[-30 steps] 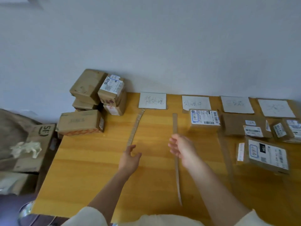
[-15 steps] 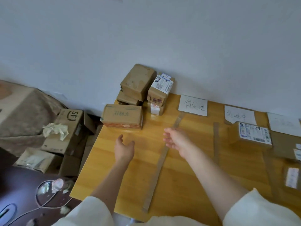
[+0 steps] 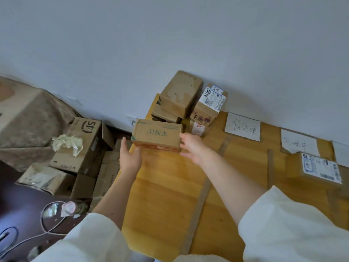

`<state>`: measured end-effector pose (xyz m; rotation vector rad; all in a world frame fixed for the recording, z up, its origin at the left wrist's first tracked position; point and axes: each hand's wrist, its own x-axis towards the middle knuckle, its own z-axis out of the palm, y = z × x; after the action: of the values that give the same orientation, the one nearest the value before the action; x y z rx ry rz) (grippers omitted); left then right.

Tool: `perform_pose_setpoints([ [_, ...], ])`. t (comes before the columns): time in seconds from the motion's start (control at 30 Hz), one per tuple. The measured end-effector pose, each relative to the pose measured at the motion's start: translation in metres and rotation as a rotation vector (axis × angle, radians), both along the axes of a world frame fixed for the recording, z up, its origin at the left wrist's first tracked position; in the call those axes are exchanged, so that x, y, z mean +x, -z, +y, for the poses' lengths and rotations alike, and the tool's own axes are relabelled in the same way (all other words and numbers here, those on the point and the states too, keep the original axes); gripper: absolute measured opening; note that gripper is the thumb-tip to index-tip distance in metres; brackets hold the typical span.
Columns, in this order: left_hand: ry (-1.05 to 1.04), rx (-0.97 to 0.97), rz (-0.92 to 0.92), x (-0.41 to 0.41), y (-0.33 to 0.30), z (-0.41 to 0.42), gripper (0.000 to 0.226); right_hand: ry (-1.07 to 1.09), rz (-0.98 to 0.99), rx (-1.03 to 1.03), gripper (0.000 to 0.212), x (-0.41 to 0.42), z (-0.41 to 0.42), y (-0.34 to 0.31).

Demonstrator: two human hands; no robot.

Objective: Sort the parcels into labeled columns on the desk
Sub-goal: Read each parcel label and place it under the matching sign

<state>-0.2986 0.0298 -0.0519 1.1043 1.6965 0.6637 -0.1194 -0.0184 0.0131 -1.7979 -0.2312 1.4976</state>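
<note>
A brown cardboard parcel (image 3: 156,134) with green print lies at the far left corner of the wooden desk (image 3: 166,195). My right hand (image 3: 192,147) clasps its right end, thumb on the top corner and fingers at the front. My left hand (image 3: 130,157) cups its front left corner with the thumb raised a little clear of the side. Behind it, a pile of parcels (image 3: 180,94) leans on the wall, one with a white shipping label (image 3: 211,99). Handwritten paper labels (image 3: 242,127) (image 3: 298,143) lie along the back edge. Another labelled parcel (image 3: 321,168) sits in the second column.
Cardboard strips (image 3: 200,203) (image 3: 270,167) divide the desk into columns. On the floor to the left stand an SF carton (image 3: 85,142) with crumpled paper (image 3: 68,143) on it, several other boxes and a cable on a dark surface (image 3: 28,224).
My view has swung left. Both hands have moved forward and left across the desk from the strips to the two ends of the brown parcel.
</note>
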Motion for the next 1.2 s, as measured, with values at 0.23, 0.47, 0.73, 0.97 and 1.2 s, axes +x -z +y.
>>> perform_pose_setpoints([
  [0.23, 0.019, 0.0, -0.047, 0.0, 0.003, 0.004, 0.064, -0.008, -0.053, -0.048, 0.044, -0.008, 0.002, 0.007],
  [0.47, 0.059, -0.038, -0.036, 0.004, 0.002, -0.012, 0.057, -0.009, -0.051, -0.086, 0.043, -0.003, -0.011, 0.014],
  [0.73, -0.003, -0.056, -0.084, 0.004, -0.006, -0.038, 0.038, -0.05, -0.074, -0.096, 0.046, -0.006, -0.039, 0.02],
  [0.97, -0.136, -0.15, -0.15, -0.003, -0.007, -0.058, 0.04, 0.006, -0.05, -0.108, 0.06, -0.002, -0.071, 0.029],
  [1.2, -0.158, -0.173, -0.208, -0.005, -0.007, -0.082, 0.065, 0.141, 0.002, -0.119, 0.064, 0.0, -0.1, 0.031],
])
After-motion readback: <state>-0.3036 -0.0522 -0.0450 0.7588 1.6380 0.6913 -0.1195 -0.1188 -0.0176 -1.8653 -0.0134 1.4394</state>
